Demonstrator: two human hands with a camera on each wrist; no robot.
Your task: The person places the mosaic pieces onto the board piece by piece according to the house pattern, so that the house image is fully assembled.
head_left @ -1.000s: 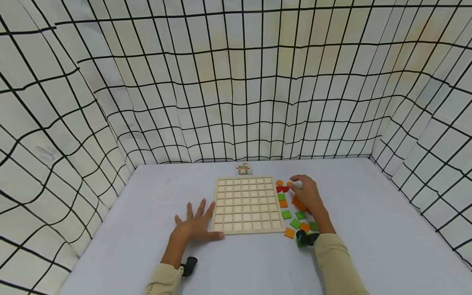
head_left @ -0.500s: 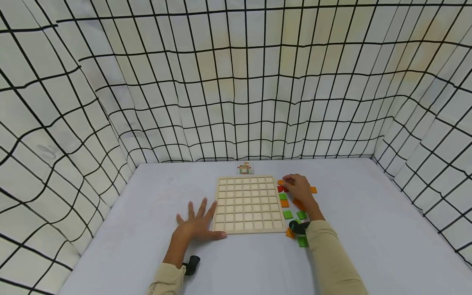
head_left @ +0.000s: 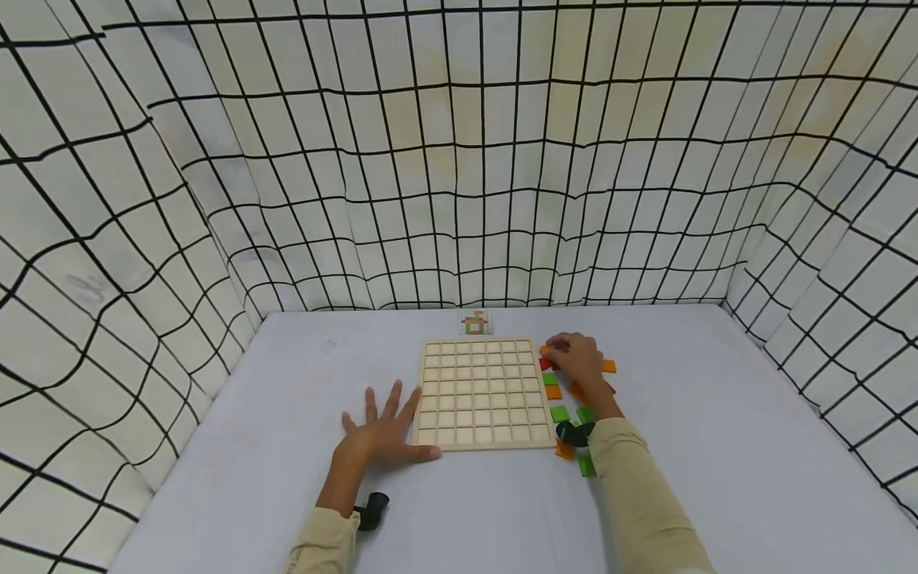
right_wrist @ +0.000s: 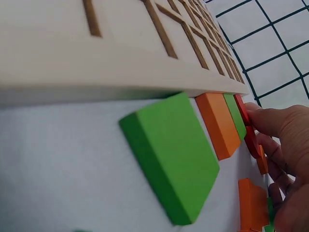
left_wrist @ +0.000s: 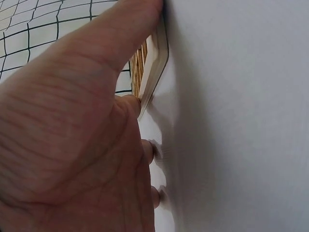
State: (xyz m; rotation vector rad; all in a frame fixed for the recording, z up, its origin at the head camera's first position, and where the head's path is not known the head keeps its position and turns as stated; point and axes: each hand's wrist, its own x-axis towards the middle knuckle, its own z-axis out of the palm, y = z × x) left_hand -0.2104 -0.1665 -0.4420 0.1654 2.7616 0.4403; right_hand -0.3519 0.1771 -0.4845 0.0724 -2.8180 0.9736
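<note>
My left hand point(head_left: 383, 440) lies with spread fingers at the lower left corner of a light wooden grid board point(head_left: 428, 437); its thumb reaches along the near edge. In the left wrist view the palm point(left_wrist: 77, 140) hides most of the board. Beyond the board's right edge, my right hand point(head_left: 579, 365) reaches down with bent fingers over small coloured pieces. An orange disc point(head_left: 545, 350) and a red half-round piece point(head_left: 544, 364) show by its fingertips. In the right wrist view the thumb point(right_wrist: 270, 120) is right at the red pieces point(right_wrist: 251, 141); I cannot tell whether it pinches anything.
A green square point(head_left: 550, 379) and an orange square point(head_left: 554, 392) lie along the board's right edge. Several more tiles, such as a green one point(head_left: 587, 466), are scattered under the right forearm. A small pattern card point(head_left: 476, 322) lies behind the board. Black netting point(head_left: 459, 191) surrounds the table.
My right hand has shifted left toward the orange disc and red pieces, uncovering an orange tile on its right. The left hand stays at the board's corner.
</note>
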